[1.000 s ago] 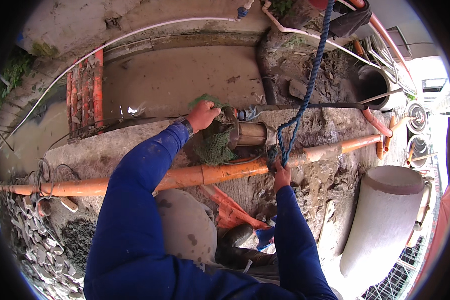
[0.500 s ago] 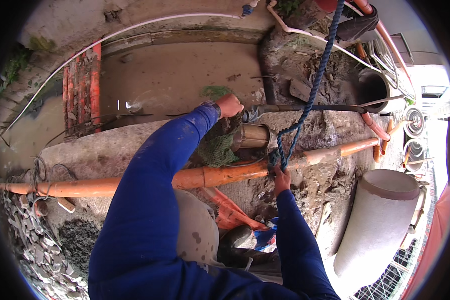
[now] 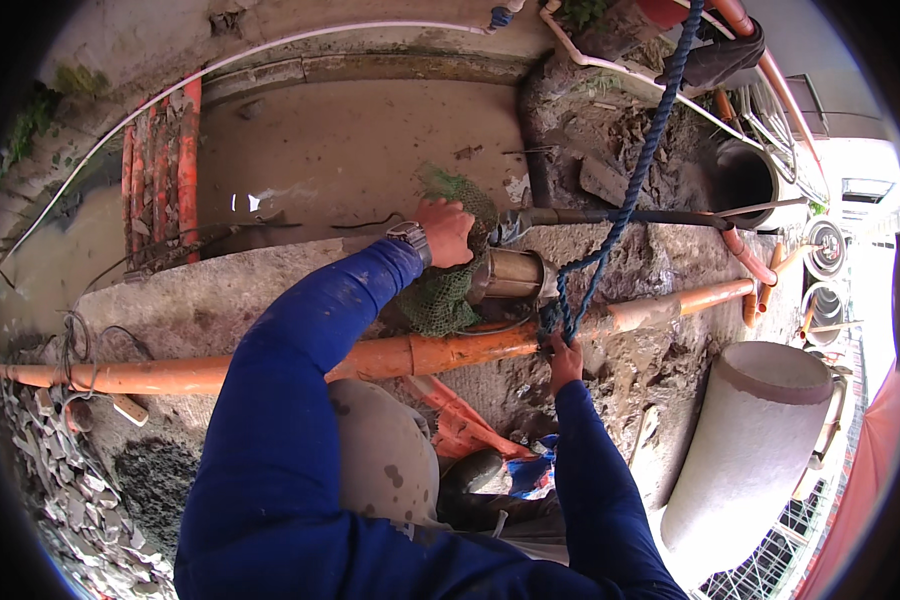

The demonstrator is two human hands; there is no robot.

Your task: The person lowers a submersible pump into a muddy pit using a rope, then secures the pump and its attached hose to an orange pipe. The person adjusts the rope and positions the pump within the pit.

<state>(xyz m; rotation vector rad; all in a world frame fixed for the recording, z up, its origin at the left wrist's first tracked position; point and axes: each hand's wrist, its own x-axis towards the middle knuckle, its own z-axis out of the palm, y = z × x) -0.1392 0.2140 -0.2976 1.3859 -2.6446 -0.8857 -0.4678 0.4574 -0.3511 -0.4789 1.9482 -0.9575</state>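
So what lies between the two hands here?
In the head view, a metal cylinder wrapped in green netting lies between left hand and right hand.

Both arms wear long blue sleeves (image 3: 300, 400), creased at the elbows and reaching the wrists. Just behind the left hand (image 3: 448, 230) sits a dark wristwatch (image 3: 410, 238) (its face too small to read). Both hands look bare.

Muddy water (image 3: 350, 150) – grey concrete pipe (image 3: 750, 450), rubble (image 3: 60, 500) lower left.

Muddy concrete ledge (image 3: 200, 305) under long orange pipe (image 3: 450, 352), green netting (image 3: 440, 300).
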